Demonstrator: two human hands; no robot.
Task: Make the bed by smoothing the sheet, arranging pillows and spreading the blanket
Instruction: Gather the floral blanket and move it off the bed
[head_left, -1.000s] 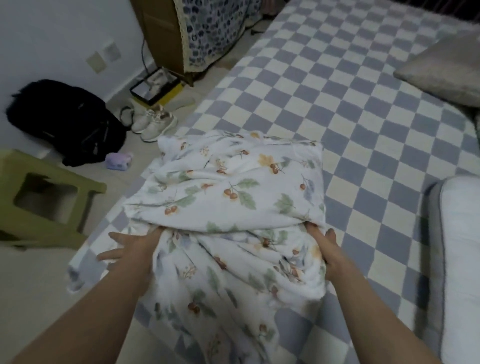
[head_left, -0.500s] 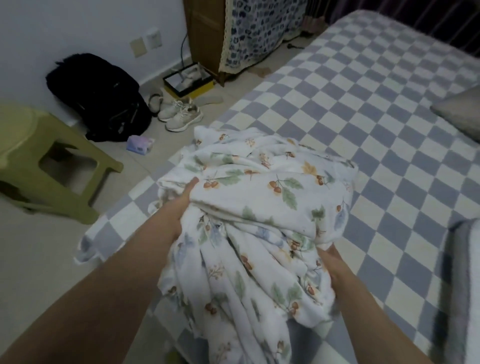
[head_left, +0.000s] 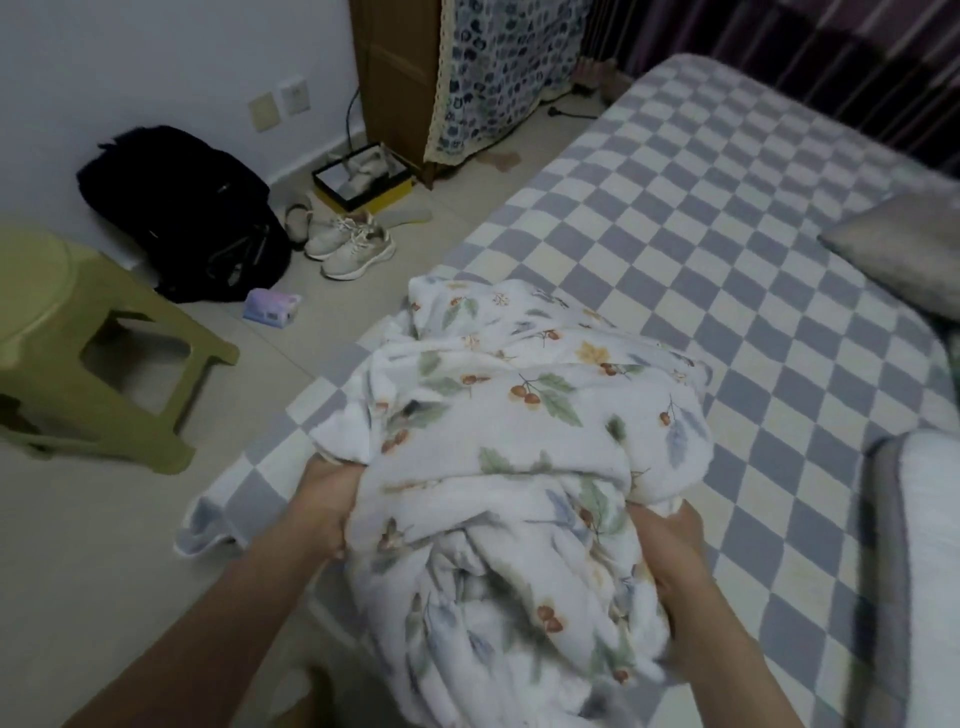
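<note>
- The floral blanket (head_left: 519, 467) sits bunched at the near corner of the bed, on the checkered sheet (head_left: 701, 249)
- Left hand (head_left: 324, 506) clenches its left edge, fingers buried in the folds
- Right hand (head_left: 675, 551) grasps the right side likewise
- A grey pillow (head_left: 898, 249) lies further up; a green stool (head_left: 88, 338) stands on the floor

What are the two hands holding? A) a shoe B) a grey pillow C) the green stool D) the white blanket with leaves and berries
D: the left hand and the right hand both grip the bunched floral blanket over the checkered sheet.
</note>
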